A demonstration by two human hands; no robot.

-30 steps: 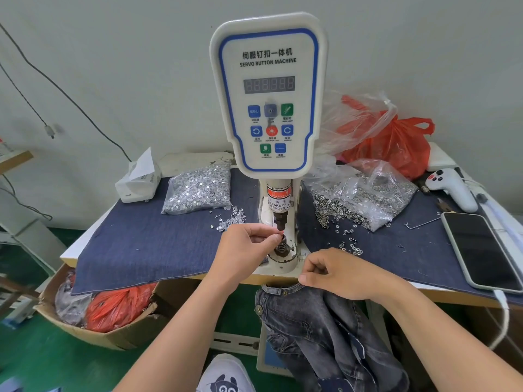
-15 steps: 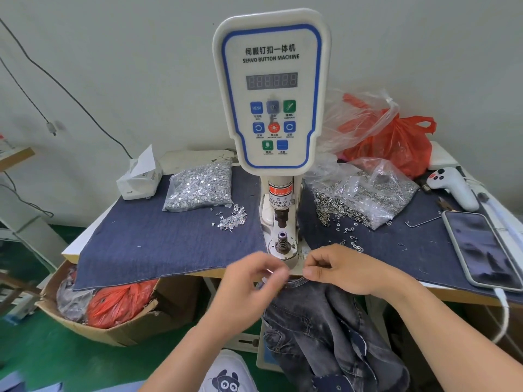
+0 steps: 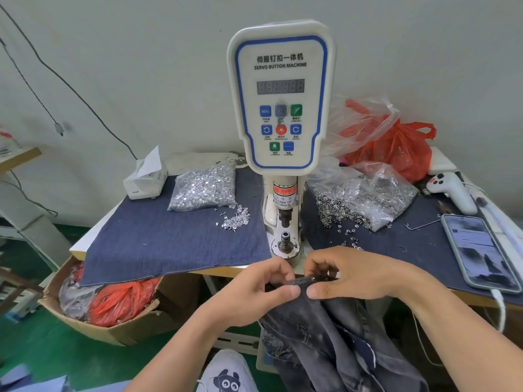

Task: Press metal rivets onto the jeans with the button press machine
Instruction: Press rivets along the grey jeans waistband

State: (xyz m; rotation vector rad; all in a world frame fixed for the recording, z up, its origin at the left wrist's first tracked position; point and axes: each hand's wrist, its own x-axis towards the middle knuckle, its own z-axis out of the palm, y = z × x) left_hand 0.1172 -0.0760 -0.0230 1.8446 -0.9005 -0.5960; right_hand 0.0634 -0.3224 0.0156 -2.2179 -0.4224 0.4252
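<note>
So right now both hands are down at the front edge of the table, just below the press, working on the top edge of the jeans [image 3: 334, 329]. The left hand [image 3: 254, 290] has its fingers curled and its thumb pinching the denim edge, and the right hand [image 3: 359, 275] is doing the same thing right beside it, thumbs nearly touching, with a short stretch of the edge pulled flat between them. The rest of the jeans just hangs down below the hands toward the floor. The button press machine [image 3: 281, 100] sits directly beyond the hands, and its lower die post [image 3: 285, 241] is just past the fingertips with nothing on it that I can make out; it's too small to tell if a rivet piece is already seated there. The fabric isn't under the punch yet, so I'd say this press hasn't happened and we're in the "line up the spot" stage. Can't see any rivet already set on the bit of denim that shows, though most of it is bunched up. Plenty of supply left: a bag of rivet tacks [image 3: 205, 188] up and to the left of the left hand with a few loose ones spilled next to it, and a bag of ring-shaped caps [image 3: 365, 196] up and to the right of the right hand. What's left, I reckon: slide the edge over the post, press, repeat for the other spots.
</note>
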